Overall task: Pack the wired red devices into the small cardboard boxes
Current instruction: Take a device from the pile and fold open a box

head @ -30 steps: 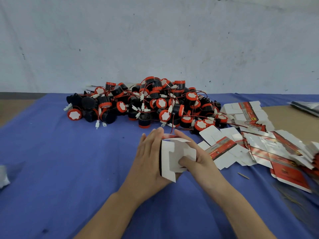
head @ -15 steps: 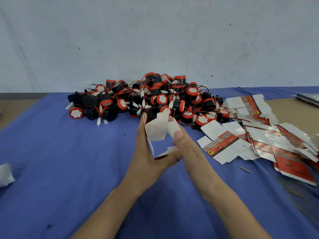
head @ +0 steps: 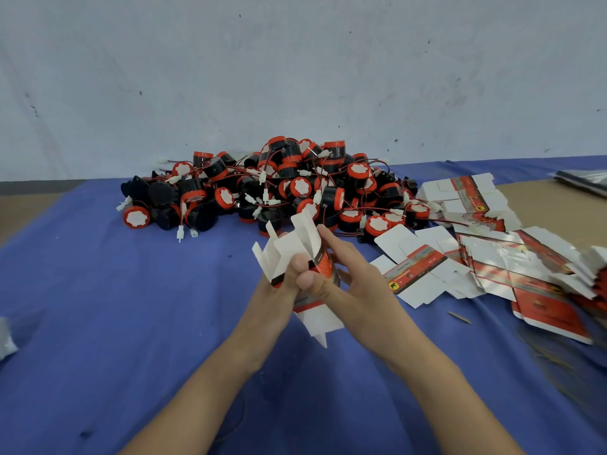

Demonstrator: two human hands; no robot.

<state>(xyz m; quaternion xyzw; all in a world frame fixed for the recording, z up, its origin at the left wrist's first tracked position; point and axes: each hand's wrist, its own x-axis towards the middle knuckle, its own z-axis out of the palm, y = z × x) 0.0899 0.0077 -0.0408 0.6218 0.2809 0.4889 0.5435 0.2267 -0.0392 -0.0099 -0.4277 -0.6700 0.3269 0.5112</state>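
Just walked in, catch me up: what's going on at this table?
A person is folding a small cardboard box into shape, gripping it with the left hand and the right hand above the blue cloth. Its end flaps are open and no device shows inside. The pile of wired red devices waits behind, with flat unfolded cartons to the right.

No text legible, flat carton (head: 415, 271) with lettering on red-grey band too blurred to read, yellow round emblem (head: 393, 286) bearing dark animal figure.
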